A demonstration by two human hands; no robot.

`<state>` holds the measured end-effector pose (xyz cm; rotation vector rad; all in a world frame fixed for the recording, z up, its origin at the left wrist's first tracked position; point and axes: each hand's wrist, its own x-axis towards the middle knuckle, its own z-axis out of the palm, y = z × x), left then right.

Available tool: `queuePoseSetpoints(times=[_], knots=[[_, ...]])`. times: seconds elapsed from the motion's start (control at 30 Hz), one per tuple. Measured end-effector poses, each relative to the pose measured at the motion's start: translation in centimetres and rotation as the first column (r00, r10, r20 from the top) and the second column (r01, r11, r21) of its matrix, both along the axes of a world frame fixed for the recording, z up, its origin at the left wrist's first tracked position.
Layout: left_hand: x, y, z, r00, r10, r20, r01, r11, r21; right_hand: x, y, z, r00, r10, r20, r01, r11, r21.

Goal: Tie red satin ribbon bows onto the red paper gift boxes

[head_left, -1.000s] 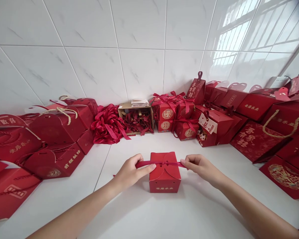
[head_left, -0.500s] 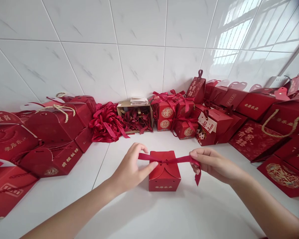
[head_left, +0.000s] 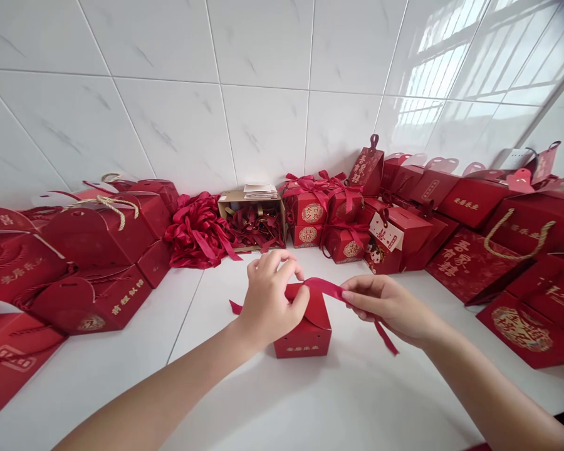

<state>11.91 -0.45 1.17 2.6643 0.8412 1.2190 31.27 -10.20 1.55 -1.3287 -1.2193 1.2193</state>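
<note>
Ribbon point(head_left: 324, 286) being worked above 1 red box point(head_left: 319, 310) on white surface point(head_left: 357, 401). Left hand point(head_left: 270, 300), right hand point(head_left: 390, 307) both pinching ribbon. Next move likely needs controlled tension, box steady.

Home or Small Workshop: A Corner for Hand-Dressing Gift Boxes

The place looks like an indoor craft or packing spot, though whether it belongs to a home, a shop or a workshop cannot be told. Glossy white wall tiles point(head_left: 263, 44) with grey veining rise behind a smooth white worktop point(head_left: 244, 407). A reflection of a barred window point(head_left: 442, 62) shines on them, so daylight reaches the room. Stacked red gift boxes point(head_left: 91, 235) and rope-handled gift bags point(head_left: 521, 228), many with Chinese characters, flank the surface. A heap of red ribbon point(head_left: 200, 232) and an open cardboard carton point(head_left: 237, 196) of ribbon pieces point(head_left: 258, 227) suggest handwork, as does the red box point(head_left: 305, 344) in the middle.
</note>
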Motion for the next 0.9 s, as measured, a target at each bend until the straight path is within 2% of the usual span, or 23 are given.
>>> queuePoseSetpoints(times=[0.1,0.27,0.37,0.47,0.57,0.63,0.7,0.77,0.9], knots=[[-0.1,-0.2,0.3,1.0,0.013,0.0,-0.013,1.0,0.023,-1.3,0.6,-0.3,0.991,-0.036,0.126,0.028,0.998,0.063],[-0.6,-1.1,1.2,1.0,0.017,-0.015,-0.017,0.999,-0.032,-3.8,2.1,-1.0,0.983,-0.034,0.178,-0.005,0.976,0.217],[-1.7,-1.2,1.6,0.996,-0.065,-0.059,0.055,0.987,-0.149,-4.4,2.7,-1.9,0.978,-0.107,0.18,0.048,0.952,0.303],[-3.1,0.0,1.1,0.987,-0.147,-0.07,0.117,0.938,-0.327,-4.4,2.9,-2.5,0.985,-0.097,0.144,0.052,0.957,0.284],[-4.2,1.8,-0.5,0.995,-0.098,-0.03,0.067,0.843,-0.533,-4.3,2.7,-2.5,0.982,-0.049,0.181,-0.002,0.962,0.272],[-4.6,2.8,-1.7,0.994,-0.11,0.001,0.081,0.73,-0.679,-4.3,2.5,-2.2,0.973,-0.029,0.23,-0.037,0.96,0.279],[-4.7,3.3,-2.6,0.984,-0.173,0.047,0.144,0.612,-0.778,-4.4,2.3,-2.0,0.965,-0.008,0.263,-0.069,0.957,0.282],[-4.6,3.5,-3.0,0.97,-0.226,0.086,0.196,0.525,-0.828,-4.6,2.2,-1.8,0.962,-0.005,0.275,-0.079,0.953,0.294],[-4.7,3.4,-2.5,0.966,-0.243,0.088,0.189,0.431,-0.883,-5.4,2.2,-1.6,0.955,-0.072,0.289,-0.021,0.951,0.308]])
